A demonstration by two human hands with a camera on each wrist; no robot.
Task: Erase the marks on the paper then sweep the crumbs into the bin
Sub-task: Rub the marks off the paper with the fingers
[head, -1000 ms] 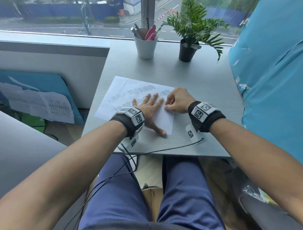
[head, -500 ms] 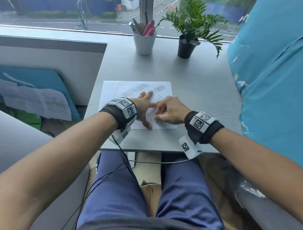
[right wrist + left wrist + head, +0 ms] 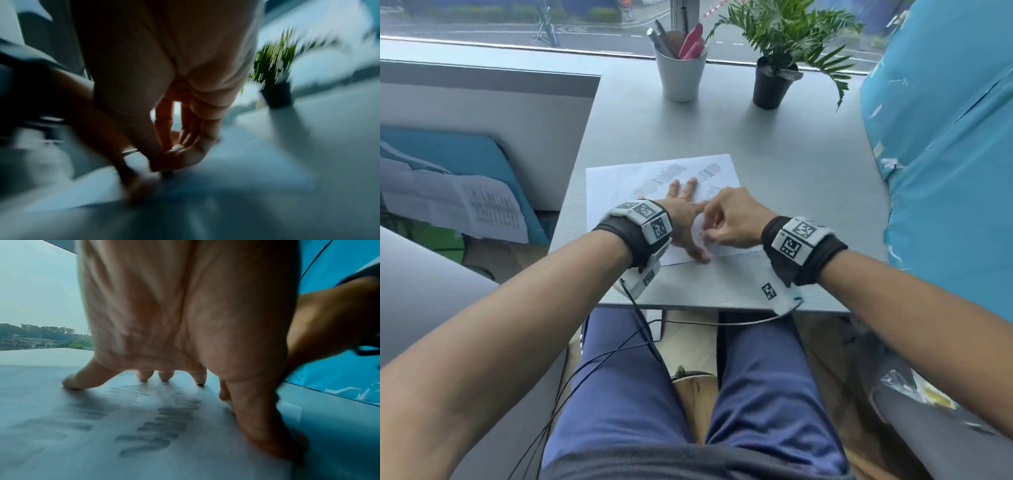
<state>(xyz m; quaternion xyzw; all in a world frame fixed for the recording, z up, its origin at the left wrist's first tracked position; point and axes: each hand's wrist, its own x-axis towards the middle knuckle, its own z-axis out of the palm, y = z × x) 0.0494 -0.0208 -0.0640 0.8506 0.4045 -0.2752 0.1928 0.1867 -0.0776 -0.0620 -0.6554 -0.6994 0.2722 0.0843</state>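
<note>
A white paper (image 3: 619,192) with grey scribbled marks (image 3: 674,171) lies on the grey table (image 3: 791,192). My left hand (image 3: 686,219) presses flat on the paper with fingers spread; in the left wrist view its fingertips (image 3: 69,382) touch the sheet (image 3: 92,451) beyond the smudged marks (image 3: 158,430). My right hand (image 3: 709,236) is curled just right of the left thumb. It pinches a small eraser against the paper's near right part. The eraser is almost hidden; only a dark tip (image 3: 167,173) shows under the blurred right hand (image 3: 170,155).
A white cup of pens (image 3: 680,77) and a potted plant (image 3: 772,85) stand at the far edge by the window. A blue padded surface (image 3: 945,171) runs along the right side. The table's front edge (image 3: 722,305) is close behind my wrists, with cables hanging below.
The paper has turned under my left hand, its far right corner now swung away. Both hands have drawn nearer the front edge, and the right hand is moving, blurred in its wrist view.
</note>
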